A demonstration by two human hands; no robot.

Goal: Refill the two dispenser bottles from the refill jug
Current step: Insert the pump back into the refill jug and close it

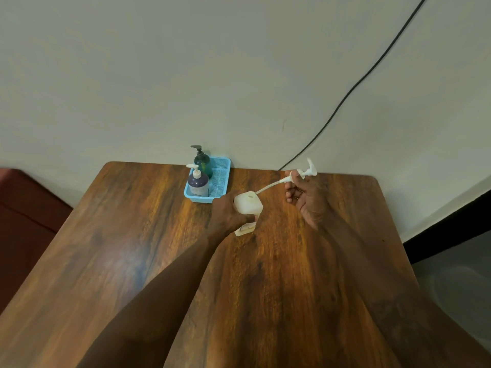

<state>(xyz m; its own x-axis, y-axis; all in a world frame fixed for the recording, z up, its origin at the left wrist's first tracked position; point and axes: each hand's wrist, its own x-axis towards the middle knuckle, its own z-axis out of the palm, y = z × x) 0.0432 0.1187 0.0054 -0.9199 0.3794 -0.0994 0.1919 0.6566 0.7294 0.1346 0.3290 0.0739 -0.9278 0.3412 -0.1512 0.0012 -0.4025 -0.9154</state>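
Observation:
A white square bottle (248,205) stands on the wooden table (132,248), its round mouth uncovered. My left hand (228,216) grips its side. My right hand (305,197) holds the white pump head (305,172) up and to the right of the bottle; the pump's thin dip tube (268,187) still reaches to the bottle's mouth. At the back of the table a blue tray (221,179) holds a purple bottle with a white pump (198,184) and, behind it, a green bottle with a black pump (203,160). No refill jug is visible.
A pale wall rises right behind the table, with a black cable (345,99) running down it to the table's back edge. A dark red seat (26,208) stands to the left. Grey floor (457,288) shows past the right edge.

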